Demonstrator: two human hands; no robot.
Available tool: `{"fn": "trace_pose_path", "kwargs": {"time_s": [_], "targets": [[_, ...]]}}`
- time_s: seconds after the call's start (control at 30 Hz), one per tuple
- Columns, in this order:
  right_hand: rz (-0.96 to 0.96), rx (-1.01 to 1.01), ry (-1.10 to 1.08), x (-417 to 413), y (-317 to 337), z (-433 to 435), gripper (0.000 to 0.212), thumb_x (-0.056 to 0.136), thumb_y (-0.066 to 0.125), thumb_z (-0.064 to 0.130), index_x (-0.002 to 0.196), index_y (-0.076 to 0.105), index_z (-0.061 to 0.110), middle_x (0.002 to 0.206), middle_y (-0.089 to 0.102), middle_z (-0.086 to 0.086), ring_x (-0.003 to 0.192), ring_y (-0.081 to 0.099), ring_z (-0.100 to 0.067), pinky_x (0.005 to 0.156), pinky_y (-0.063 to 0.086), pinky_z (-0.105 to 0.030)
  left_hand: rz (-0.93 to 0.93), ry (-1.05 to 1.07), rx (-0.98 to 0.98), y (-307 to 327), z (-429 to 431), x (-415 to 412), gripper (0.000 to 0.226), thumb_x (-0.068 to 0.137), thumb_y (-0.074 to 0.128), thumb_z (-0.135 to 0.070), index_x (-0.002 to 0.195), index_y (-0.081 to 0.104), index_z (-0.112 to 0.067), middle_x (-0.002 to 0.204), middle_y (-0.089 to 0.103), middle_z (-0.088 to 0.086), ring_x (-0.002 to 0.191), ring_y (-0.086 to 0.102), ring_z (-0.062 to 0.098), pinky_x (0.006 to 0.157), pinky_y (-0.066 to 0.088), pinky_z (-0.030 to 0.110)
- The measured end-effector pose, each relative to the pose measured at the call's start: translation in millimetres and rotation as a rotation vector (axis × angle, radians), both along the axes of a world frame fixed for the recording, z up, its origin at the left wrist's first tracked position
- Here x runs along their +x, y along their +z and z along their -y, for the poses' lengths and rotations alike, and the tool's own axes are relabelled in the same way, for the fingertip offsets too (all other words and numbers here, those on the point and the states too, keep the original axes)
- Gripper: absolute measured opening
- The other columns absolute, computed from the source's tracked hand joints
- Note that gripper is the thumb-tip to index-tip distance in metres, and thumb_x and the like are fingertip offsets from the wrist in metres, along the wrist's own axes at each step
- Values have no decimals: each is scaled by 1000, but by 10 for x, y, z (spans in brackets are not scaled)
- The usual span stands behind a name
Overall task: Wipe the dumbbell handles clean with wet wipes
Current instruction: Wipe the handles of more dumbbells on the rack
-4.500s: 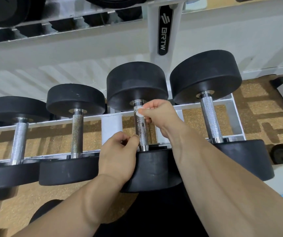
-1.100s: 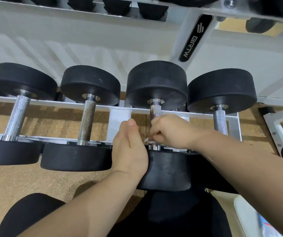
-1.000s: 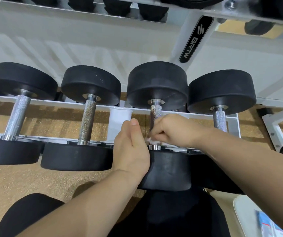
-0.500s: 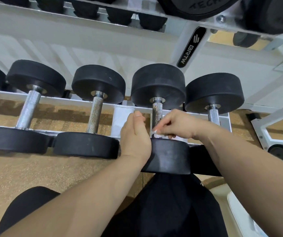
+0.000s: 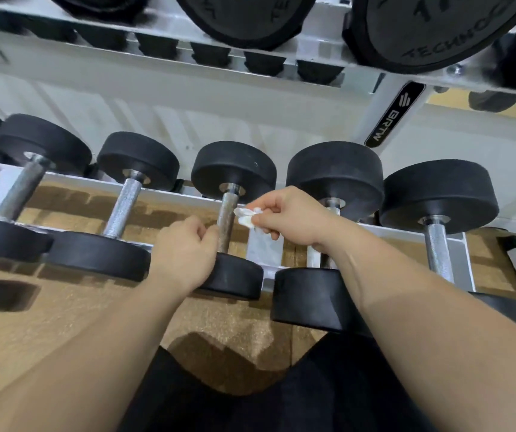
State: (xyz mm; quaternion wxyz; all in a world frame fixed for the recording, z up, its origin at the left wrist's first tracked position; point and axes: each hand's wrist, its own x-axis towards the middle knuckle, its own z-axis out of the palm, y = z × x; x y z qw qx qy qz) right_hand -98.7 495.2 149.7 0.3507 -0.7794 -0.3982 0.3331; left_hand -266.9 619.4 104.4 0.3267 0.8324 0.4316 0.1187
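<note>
As the head camera looks down along both forearms, the left hand (image 5: pixel 185 247) sits just left of centre with its fingers curled. Thumb and fingertips close on the lower part of the metal handle (image 5: pixel 228 210) of the middle dumbbell (image 5: pixel 234 169), which lies at about 2 o'clock from that hand. The right hand (image 5: pixel 284 213) hovers at 3 o'clock from the handle, thumb and fingers pinching a crumpled white wet wipe (image 5: pixel 246 217). The wipe juts out at 9 o'clock from the right hand and reaches the right edge of the handle. Whether it presses on the metal I cannot tell. The dumbbell lies across the white rack (image 5: pixel 406 234), one black head at 12 o'clock from the hands and the other just below the left hand. Two more dumbbells lie at 9 o'clock and two at 3 o'clock. Black weight plates (image 5: pixel 422 26) hang at the top of the view.
</note>
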Motion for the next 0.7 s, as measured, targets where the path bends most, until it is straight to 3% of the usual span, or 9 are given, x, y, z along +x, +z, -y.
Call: {"fn": "trace_pose_path", "kwargs": {"time_s": [0.1,0.27,0.37,0.53,0.7], "targets": [[42,-72,79,20,-41,-185,21,96,62,17,112,74,22,64,66,7,55,57,-6,62,48,-17,16,47,-51,-76,17,-23,33,90,54,-39,68,54,-15,72,60,1,83,54,29,72,45,42],[111,-25,3,126,-250,-461,21,96,61,21,111,75,28,67,68,9,59,54,-2,63,48,-23,17,35,-80,-72,-20,-20,27,90,55,-38,71,60,-19,76,62,-5,86,55,24,75,48,42],[129,8,-24,150,-416,-638,24,96,62,22,116,74,28,75,66,18,61,54,9,60,39,-7,27,18,-59,-75,-19,-23,28,90,56,-37,69,58,-19,73,60,-5,79,55,21,69,45,40],[187,31,-17,155,-621,-782,23,94,67,24,115,75,28,115,72,10,101,63,-2,91,48,-20,37,16,-77,-76,-31,-35,24,89,56,-37,71,57,-22,75,60,-5,77,54,16,68,44,39],[178,74,-55,140,-724,-766,22,94,66,27,114,75,32,101,72,16,92,63,1,78,44,-11,41,21,-86,-101,-36,-54,24,90,58,-37,73,59,-21,79,60,-7,85,54,19,75,44,41]]}}
